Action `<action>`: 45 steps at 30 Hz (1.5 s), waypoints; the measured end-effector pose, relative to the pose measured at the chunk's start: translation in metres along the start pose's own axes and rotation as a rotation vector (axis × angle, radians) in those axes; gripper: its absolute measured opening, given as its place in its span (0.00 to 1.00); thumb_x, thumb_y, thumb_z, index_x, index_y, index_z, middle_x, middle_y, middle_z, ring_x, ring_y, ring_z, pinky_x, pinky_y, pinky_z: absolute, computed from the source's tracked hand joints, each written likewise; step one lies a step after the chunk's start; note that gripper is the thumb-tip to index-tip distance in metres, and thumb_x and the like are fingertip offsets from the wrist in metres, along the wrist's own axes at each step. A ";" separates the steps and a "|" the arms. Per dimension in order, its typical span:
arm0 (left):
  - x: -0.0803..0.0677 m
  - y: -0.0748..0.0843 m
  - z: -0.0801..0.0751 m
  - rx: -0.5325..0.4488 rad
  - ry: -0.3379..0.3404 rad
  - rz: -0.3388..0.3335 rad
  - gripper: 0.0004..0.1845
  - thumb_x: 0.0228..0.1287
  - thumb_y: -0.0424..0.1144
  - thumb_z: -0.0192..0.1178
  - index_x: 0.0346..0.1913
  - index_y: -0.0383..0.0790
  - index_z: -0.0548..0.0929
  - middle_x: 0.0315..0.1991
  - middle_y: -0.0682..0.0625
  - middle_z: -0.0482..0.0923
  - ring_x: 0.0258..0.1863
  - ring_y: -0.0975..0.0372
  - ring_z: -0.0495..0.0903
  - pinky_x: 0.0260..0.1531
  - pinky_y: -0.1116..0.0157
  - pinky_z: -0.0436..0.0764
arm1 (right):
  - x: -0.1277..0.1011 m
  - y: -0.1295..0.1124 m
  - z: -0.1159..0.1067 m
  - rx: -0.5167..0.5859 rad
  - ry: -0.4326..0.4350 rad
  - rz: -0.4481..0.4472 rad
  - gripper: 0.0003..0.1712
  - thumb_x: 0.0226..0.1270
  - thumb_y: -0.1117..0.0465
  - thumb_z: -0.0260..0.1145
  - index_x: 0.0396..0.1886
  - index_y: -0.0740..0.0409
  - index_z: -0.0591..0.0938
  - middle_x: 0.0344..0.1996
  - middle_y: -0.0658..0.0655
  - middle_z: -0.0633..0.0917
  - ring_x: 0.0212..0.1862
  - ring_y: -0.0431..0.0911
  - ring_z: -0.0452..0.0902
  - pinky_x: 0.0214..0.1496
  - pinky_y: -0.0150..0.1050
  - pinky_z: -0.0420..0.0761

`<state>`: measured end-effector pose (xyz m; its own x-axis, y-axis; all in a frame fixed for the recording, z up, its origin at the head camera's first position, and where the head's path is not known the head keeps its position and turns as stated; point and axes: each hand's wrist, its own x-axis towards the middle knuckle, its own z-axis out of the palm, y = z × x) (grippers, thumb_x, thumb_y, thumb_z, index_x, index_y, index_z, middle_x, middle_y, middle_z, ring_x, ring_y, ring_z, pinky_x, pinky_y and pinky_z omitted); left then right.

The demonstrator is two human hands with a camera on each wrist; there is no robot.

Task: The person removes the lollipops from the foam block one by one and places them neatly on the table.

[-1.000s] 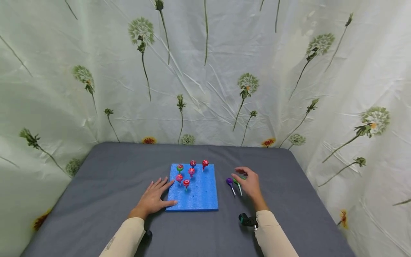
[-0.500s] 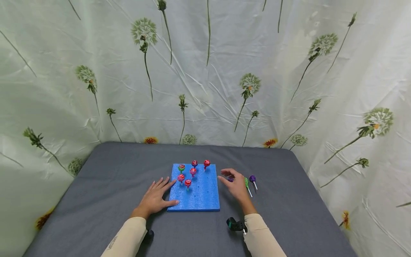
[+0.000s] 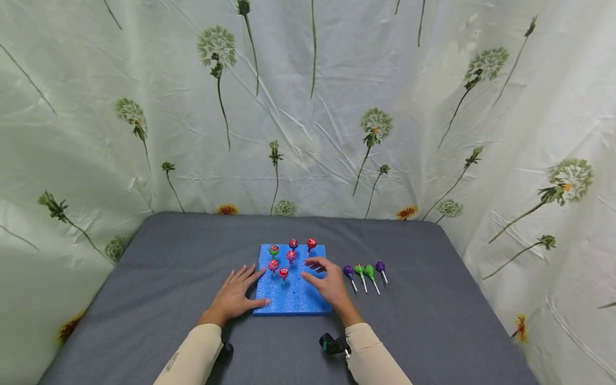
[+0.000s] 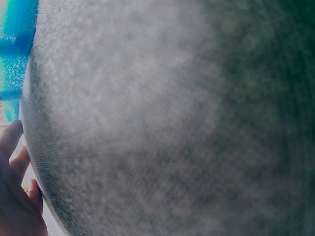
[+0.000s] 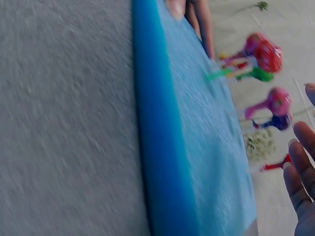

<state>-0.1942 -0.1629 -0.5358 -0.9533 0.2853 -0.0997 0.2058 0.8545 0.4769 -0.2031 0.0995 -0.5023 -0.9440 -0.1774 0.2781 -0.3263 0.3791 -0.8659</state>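
I see four lollipops [image 3: 364, 273] lying in a row on the table [image 3: 144, 278] right of the foam [image 3: 295, 297], sticks pointing toward me. My right hand [image 3: 326, 282] hovers over the foam, fingers loose, holding nothing. My left hand [image 3: 234, 297] lies flat, fingertips touching the foam's left edge. The left wrist view is mostly blur.

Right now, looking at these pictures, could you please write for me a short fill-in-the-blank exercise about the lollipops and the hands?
1. ____ lollipops stand upright in the blue foam block.
2. Four lollipops lie on the grey table to the ____ of the block.
3. Of those four, the two in the middle, such as the green lollipop, are ____.
4. The left hand rests flat, and the right hand hangs over the ____.

Missing words: six; right; green; block
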 end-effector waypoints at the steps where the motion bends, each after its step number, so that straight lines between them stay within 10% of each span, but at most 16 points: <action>1: 0.000 0.000 0.000 0.003 0.002 0.003 0.50 0.48 0.70 0.63 0.72 0.47 0.65 0.73 0.38 0.56 0.73 0.41 0.49 0.70 0.42 0.42 | 0.000 0.000 0.002 0.014 -0.004 -0.007 0.19 0.61 0.61 0.71 0.49 0.66 0.82 0.44 0.60 0.85 0.47 0.57 0.78 0.49 0.56 0.76; 45: 0.000 0.000 -0.001 0.022 0.018 0.009 0.48 0.51 0.68 0.64 0.72 0.47 0.65 0.73 0.38 0.57 0.73 0.41 0.50 0.70 0.42 0.44 | -0.005 -0.009 0.053 0.143 -0.001 0.089 0.18 0.65 0.57 0.68 0.52 0.57 0.81 0.45 0.55 0.84 0.47 0.48 0.79 0.49 0.35 0.79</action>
<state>-0.1946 -0.1634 -0.5345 -0.9550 0.2855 -0.0797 0.2193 0.8615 0.4580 -0.1930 0.0487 -0.5181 -0.9688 -0.1503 0.1972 -0.2311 0.2599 -0.9376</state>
